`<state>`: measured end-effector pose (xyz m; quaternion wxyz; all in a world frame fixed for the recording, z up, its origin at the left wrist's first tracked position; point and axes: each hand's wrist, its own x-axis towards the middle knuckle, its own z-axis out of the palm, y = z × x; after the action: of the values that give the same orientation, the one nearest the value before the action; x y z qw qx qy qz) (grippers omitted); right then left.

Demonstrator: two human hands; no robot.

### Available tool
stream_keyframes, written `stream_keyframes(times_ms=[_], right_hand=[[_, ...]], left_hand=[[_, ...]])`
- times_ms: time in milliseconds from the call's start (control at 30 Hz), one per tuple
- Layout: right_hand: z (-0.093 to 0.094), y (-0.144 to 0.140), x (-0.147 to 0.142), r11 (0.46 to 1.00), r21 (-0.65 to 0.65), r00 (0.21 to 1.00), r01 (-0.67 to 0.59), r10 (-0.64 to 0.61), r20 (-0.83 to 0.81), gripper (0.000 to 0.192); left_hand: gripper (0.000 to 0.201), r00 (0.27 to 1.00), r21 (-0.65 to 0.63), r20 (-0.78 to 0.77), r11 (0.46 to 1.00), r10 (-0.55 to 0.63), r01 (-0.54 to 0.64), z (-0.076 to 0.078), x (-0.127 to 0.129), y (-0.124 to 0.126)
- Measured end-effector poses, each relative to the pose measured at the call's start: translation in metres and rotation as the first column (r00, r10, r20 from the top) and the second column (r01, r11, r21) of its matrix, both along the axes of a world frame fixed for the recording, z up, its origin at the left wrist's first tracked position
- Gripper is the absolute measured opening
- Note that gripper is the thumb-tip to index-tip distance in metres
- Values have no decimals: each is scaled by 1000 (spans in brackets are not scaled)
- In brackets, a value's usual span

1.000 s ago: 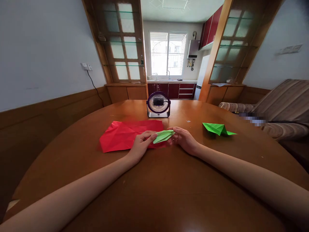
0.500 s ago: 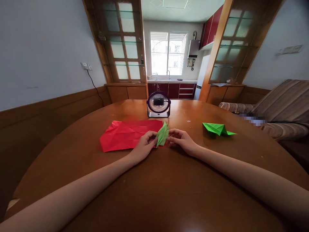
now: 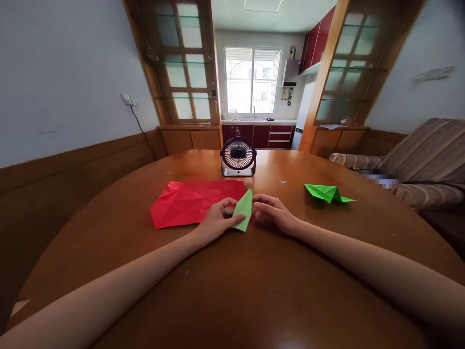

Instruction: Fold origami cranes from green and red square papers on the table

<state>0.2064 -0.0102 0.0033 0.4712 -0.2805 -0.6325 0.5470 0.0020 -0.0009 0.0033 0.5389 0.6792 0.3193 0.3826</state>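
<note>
where the view looks down from the person's head, a wide round wooden counter (image 3: pixel 232 291) fills the lower half, brown and glossy. both bare forearms reach in from the bottom corners and meet near the middle of it. behind the counter stand wood-framed glass partitions, and between them a kitchen with a bright window (image 3: pixel 252 80) and dark red cabinets. a striped sofa (image 3: pixel 417 160) sits at the right edge.

on the counter, left of centre, lies a creased red sheet (image 3: pixel 189 201), flat and unfolded. at the far side, just behind the sheet's right corner, a small round fan (image 3: pixel 238 156) stands upright and faces the viewer. well to the right lies a bright green folded model (image 3: pixel 327 193), apart from both hands.

between the hands is a pale green fold (image 3: pixel 244 210), a narrow pointed piece of paper standing tilted, its tip up and toward the fan, its lower end touching or just above the counter at the red sheet's near right corner. the left hand (image 3: pixel 217 220) rests over the edge of the red sheet, its fingers (image 3: pixel 234 219) pinched together on the left side of the fold. the right hand (image 3: pixel 273 212) lies just beside the fold on the right, its fingers (image 3: pixel 258 207) curled together at the paper's edge; whether they grip it or only touch it cannot be told.
</note>
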Motion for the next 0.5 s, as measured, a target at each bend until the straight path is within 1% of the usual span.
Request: stream_keyframes(times_ms=[67, 133, 200, 300, 367, 433, 500], right_hand=[[0, 0, 0, 1000, -6, 1000, -24, 24, -2, 29], [-1, 0, 0, 1000, -29, 1000, -10, 10, 14, 26], [-3, 1, 1, 998, -67, 1000, 15, -15, 10, 23], [-6, 6, 2, 992, -121, 997, 23, -31, -64, 18], [-8, 9, 4, 989, -145, 994, 7, -23, -108, 16], [-8, 10, 5, 987, -159, 995, -13, -4, -105, 16], [-8, 10, 5, 986, -166, 998, -14, 3, -68, 18]], left_hand=[[44, 999, -6, -34, 999, -32, 32, -1, -1, 0], [44, 997, -12, -54, 998, -63, 62, 0, -1, -1], [45, 998, -11, -44, 999, -49, 49, 1, -1, -1], [49, 996, -2, 58, 998, 62, -62, 2, -1, 0], [49, 977, 11, 150, 988, 152, -155, 1, -1, 2], [47, 951, 37, 221, 972, 217, -231, 0, -1, 4], [41, 935, 79, 249, 957, 252, -278, -1, -1, 6]])
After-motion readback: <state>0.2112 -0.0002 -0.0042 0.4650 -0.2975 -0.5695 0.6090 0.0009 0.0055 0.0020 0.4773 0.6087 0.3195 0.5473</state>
